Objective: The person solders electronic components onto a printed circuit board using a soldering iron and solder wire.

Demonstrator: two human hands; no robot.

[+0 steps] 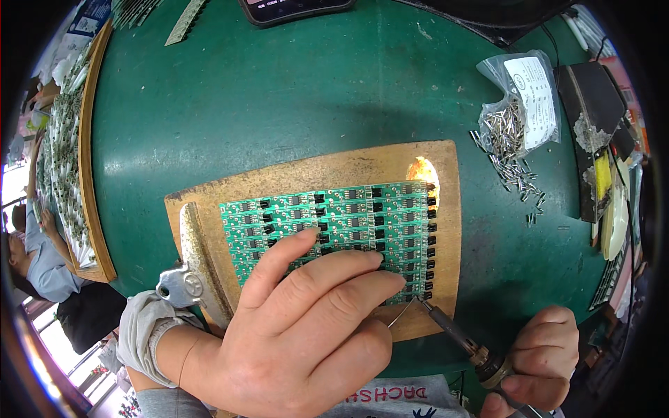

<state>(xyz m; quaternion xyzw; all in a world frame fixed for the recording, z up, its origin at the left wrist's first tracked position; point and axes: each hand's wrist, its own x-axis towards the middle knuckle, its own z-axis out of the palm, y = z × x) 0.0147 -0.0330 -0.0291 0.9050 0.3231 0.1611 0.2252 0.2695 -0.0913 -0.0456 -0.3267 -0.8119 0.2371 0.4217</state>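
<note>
My left hand lies over a green circuit board panel with rows of small black chips and black parts along its right edge. Some of its fingers rest on the panel. From under its bent finger runs a thin solder wire, pinched there, though the thumb is hidden. The wire reaches the panel's lower right corner. There it meets the tip of a soldering iron, whose handle is gripped in my right hand. Beneath the panel is a brown clipboard with a metal clip at its left.
A plastic bag spills small metal pins onto the green table. A dark box with a yellow sponge stands at right. A wooden-edged tray of parts is left; a phone lies at top. Another person sits beyond the tray.
</note>
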